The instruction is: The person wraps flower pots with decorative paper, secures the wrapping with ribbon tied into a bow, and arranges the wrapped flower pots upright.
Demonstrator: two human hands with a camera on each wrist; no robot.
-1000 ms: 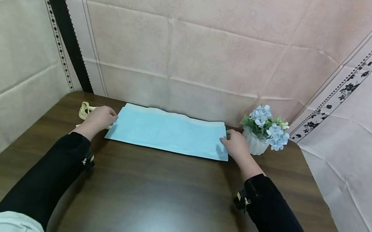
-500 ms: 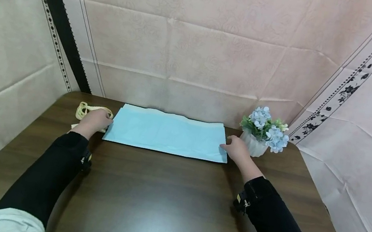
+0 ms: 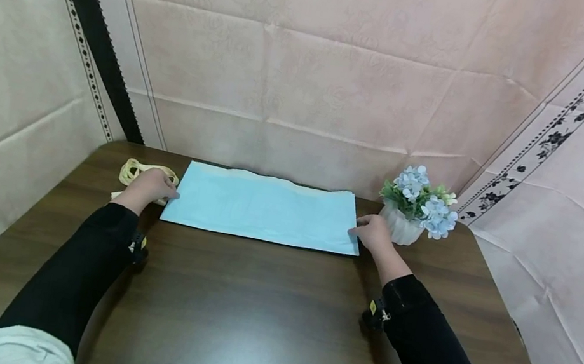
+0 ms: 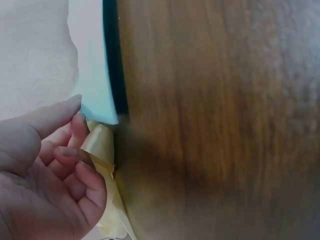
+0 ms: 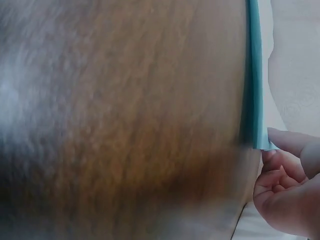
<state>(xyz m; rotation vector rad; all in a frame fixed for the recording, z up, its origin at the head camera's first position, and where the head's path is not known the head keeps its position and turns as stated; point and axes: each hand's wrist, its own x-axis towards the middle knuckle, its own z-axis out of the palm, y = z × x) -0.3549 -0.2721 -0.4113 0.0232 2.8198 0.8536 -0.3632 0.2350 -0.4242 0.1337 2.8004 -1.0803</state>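
A light blue folded sheet [image 3: 264,208], paper or cloth, spans the back of the brown table between both hands. At its left edge my left hand [image 3: 151,185] pinches the sheet. The left wrist view shows the thumb and forefinger meeting at the sheet's corner [image 4: 95,95], the other fingers loosely curled. My right hand [image 3: 374,231] pinches the right edge. In the right wrist view, thumb and forefinger hold the sheet's end [image 5: 257,115], whose near side looks darker teal. Beside and partly behind the left hand lies a pale yellow ribbon-like bundle [image 3: 130,170].
A white pot [image 3: 401,227] with blue artificial flowers [image 3: 435,217] stands close behind the right hand. Light patterned cloth [image 3: 297,80] hangs as walls behind and on both sides. The brown wooden table [image 3: 243,302] stretches toward me in front of the sheet.
My left hand has shifted slightly left, and more of the yellow bundle shows. The right hand has come slightly nearer to me along the sheet's edge. The sheet has barely moved.
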